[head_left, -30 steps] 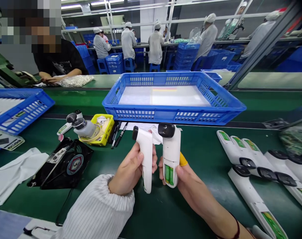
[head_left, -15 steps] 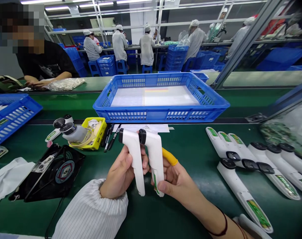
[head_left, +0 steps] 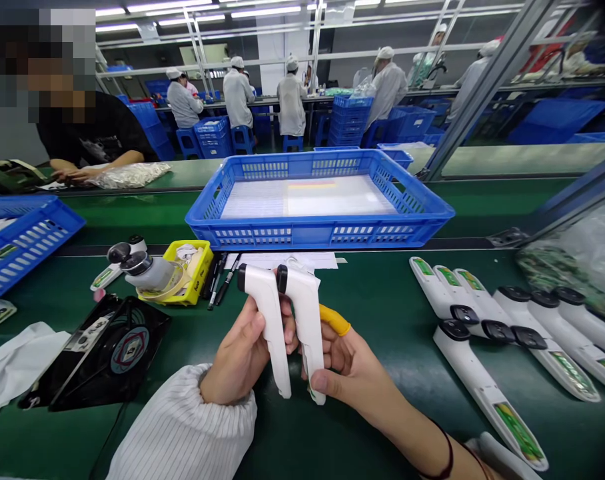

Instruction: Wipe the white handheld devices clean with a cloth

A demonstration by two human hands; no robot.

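Note:
Two white pistol-shaped thermometer bodies stand upright side by side above the green table (head_left: 382, 313). My left hand (head_left: 240, 357) grips the left body (head_left: 268, 320) around its handle. My right hand (head_left: 352, 363), with a yellow finger cot on the index finger, grips the right body (head_left: 305, 323), which is turned side-on to me. Their black round heads point left. The two bodies nearly touch.
A blue basket (head_left: 320, 233) with white sheets stands behind. Several more white bodies (head_left: 482, 333) lie at the right. A yellow tray (head_left: 195, 273), pens, a black fan (head_left: 107, 350) and a white cloth (head_left: 12, 363) are at the left. A person sits opposite; others work behind.
My right hand has turned its body from showing the green battery bay to side-on and brought it close against the left one. Both hands shifted slightly left.

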